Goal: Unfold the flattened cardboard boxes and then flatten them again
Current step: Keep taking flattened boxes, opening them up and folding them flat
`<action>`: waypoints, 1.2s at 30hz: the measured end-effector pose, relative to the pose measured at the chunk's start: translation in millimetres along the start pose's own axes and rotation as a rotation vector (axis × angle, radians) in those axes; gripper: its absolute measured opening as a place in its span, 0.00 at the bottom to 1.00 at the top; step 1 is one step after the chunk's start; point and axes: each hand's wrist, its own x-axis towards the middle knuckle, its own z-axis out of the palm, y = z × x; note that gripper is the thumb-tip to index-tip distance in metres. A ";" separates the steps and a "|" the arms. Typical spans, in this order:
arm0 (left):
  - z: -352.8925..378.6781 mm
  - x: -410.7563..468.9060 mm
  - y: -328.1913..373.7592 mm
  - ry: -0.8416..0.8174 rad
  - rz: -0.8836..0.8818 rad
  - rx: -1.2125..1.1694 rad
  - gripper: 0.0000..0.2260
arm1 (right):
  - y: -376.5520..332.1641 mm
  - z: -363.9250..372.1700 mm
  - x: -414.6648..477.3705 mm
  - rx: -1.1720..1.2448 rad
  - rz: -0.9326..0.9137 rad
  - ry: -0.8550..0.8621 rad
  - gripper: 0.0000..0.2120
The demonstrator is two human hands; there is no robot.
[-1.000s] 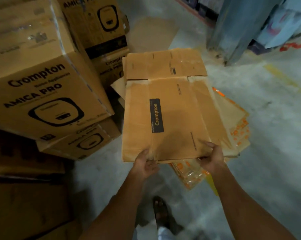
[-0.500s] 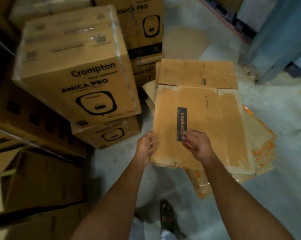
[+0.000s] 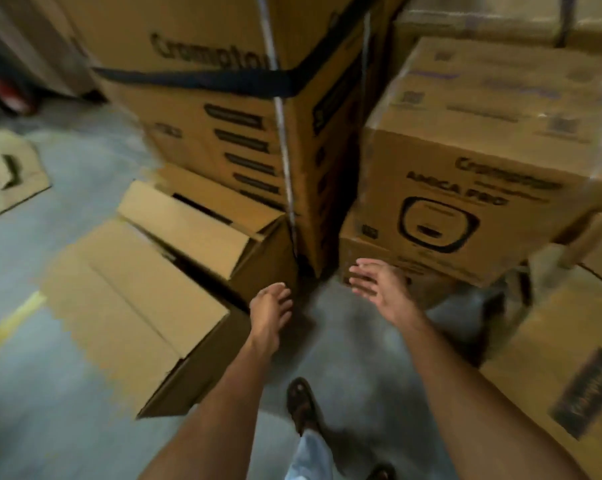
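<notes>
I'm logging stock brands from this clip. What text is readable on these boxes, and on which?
"Crompton": side of the tall strapped box, blurred but legible.
"Crompton", "AMICA PRO": front of the right-hand box, blurred.
Dark label on the lower right box: too blurred to read.
Small print and codes atop the right-hand box: unreadable.

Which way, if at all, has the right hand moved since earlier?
Yes. The right hand has swung left: earlier right of the AMICA PRO box, on flattened cardboard, now open and empty before it.
</notes>
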 end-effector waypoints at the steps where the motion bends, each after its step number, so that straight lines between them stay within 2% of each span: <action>1: -20.6 9.0 7.4 0.053 -0.010 -0.050 0.08 | 2.6 28.6 11.2 -0.043 0.013 -0.050 0.08; 5: -77.4 41.2 39.8 0.173 0.000 -0.208 0.06 | 8.0 127.8 51.6 -0.195 0.051 -0.165 0.08; 9: -98.8 82.7 64.5 0.253 0.029 -0.201 0.06 | 6.8 195.6 85.6 -0.337 0.086 -0.211 0.07; 12: -99.6 119.3 73.8 0.244 -0.038 -0.176 0.08 | 2.1 227.0 119.7 -0.409 0.086 -0.191 0.06; 15: -96.4 157.5 71.8 0.191 -0.145 -0.149 0.24 | -5.0 247.3 162.9 -0.513 0.036 -0.119 0.06; 16: -94.9 169.5 70.6 0.190 -0.175 -0.143 0.30 | -7.0 251.8 178.2 -0.566 0.009 -0.092 0.09; 18: -92.5 192.2 65.3 0.210 -0.216 -0.134 0.40 | -10.0 258.3 207.1 -0.683 -0.034 -0.048 0.20; 20: -89.5 213.6 60.1 0.234 -0.236 -0.133 0.44 | -12.1 262.4 235.7 -0.794 -0.056 -0.020 0.30; 27: -80.1 253.8 46.4 0.270 -0.232 -0.173 0.48 | -5.4 261.5 294.8 -1.097 0.002 -0.009 0.40; 32: -86.5 244.3 68.1 0.289 -0.140 -0.281 0.48 | -24.6 272.6 289.1 -1.237 -0.129 -0.002 0.42; 34: -92.8 233.5 86.2 0.286 -0.065 -0.332 0.48 | -42.9 283.9 274.2 -1.196 -0.216 -0.035 0.38; 36: -97.0 222.7 106.5 0.288 0.022 -0.387 0.43 | -60.5 295.2 256.3 -0.984 -0.282 -0.086 0.32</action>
